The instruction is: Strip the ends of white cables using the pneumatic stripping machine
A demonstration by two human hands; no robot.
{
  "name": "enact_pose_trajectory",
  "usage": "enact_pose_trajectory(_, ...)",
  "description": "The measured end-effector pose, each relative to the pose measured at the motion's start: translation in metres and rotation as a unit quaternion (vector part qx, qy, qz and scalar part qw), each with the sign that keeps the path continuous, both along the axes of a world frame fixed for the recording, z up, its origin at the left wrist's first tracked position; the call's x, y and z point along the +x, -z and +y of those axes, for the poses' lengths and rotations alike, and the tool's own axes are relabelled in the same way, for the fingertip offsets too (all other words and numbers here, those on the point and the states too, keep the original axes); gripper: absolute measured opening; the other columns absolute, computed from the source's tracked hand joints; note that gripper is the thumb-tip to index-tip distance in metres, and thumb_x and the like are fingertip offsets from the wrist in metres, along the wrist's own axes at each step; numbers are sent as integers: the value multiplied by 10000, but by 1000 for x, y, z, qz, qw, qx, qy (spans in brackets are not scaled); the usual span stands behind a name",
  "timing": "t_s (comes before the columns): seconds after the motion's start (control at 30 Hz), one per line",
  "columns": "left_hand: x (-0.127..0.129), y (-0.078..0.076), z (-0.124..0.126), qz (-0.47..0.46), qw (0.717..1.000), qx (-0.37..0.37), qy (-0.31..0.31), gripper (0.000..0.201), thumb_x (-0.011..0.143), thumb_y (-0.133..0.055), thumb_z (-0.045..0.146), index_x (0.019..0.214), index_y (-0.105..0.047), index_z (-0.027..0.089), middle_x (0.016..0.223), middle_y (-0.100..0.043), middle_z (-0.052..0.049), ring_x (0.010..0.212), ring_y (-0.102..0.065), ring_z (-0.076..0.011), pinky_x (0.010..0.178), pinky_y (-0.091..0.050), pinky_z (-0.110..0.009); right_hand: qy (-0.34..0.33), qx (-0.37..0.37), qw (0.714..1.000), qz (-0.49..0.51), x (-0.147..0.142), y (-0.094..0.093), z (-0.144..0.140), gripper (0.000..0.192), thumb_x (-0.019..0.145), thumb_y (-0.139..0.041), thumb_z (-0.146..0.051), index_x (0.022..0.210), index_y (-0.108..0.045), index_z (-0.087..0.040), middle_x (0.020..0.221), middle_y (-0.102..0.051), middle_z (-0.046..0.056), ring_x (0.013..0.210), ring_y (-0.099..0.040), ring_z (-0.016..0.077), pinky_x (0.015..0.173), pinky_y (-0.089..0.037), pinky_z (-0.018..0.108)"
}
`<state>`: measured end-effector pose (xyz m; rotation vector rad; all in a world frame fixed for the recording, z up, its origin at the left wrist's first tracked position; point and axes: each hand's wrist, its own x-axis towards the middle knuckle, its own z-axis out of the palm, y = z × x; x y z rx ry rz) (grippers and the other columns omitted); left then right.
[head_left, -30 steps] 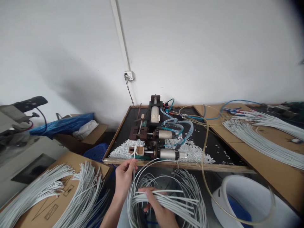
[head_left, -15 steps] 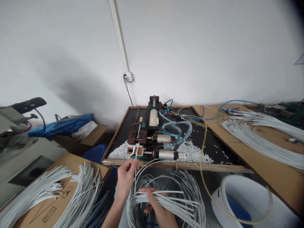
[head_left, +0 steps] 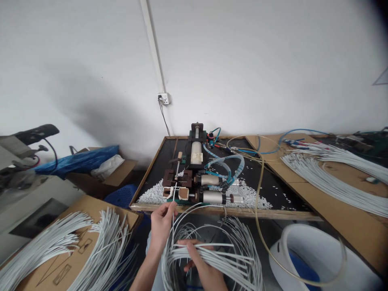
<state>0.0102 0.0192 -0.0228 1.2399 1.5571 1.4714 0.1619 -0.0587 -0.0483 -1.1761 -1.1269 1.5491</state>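
My left hand point(head_left: 163, 220) pinches one white wire point(head_left: 173, 195) near its upper end, which points up between the padded jaws point(head_left: 183, 193) of a small pneumatic machine point(head_left: 197, 151). Those front jaws stand apart, with the wire in the gap. Lower down, my right hand point(head_left: 203, 262) is closed round a thick bundle of white wires point(head_left: 224, 260), thumb on top. The bundle loops round in a coil at the bottom centre. Some fingers of the right hand are hidden beneath the wires.
Short white offcuts point(head_left: 254, 195) are heaped on the black tray point(head_left: 273, 178) round the machine. A white tub point(head_left: 281, 258) stands at lower right, crossed by a clear hose point(head_left: 258, 210). More wire bundles lie on cardboard at left point(head_left: 48, 238) and right point(head_left: 333, 182).
The front jaws of the machine have parted from round the wire, and the front cylinder's rod end has slid right. My two hands are almost where they were.
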Motion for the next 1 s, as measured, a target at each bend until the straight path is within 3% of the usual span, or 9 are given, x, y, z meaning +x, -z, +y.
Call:
enact_pose_trajectory(0.37, 8, 2, 7, -13, 999, 4, -45, 341, 853, -612, 422, 615, -594, 178, 527, -498, 46, 503, -444, -118, 526, -349, -223, 11, -28, 999, 19, 0, -7, 5, 652, 736, -558, -753, 982, -773, -189, 1039, -764, 113, 660, -713, 241, 604, -604, 370)
enact_pose_trajectory(0.57, 12, -2, 9, -15, 999, -4, -45, 349, 841, -615, 423, 589, -582, 184, 521, -504, 42, 494, -459, -123, 516, -356, -223, 11, -26, 1000, -2, 1, -9, 5, 662, 753, -530, -755, 984, -770, -184, 1050, -762, 104, 565, -687, 190, 582, -592, 328)
enact_pose_trajectory(1.0, 4, 7, 12, -19, 998, 9, -53, 378, 829, -639, 478, 633, -632, 155, 519, -514, 39, 490, -459, -119, 510, -362, -224, 24, -29, 999, 10, 1, -16, 4, 587, 749, -564, -727, 931, -782, -212, 1009, -760, 108, 636, -709, 250, 594, -581, 386)
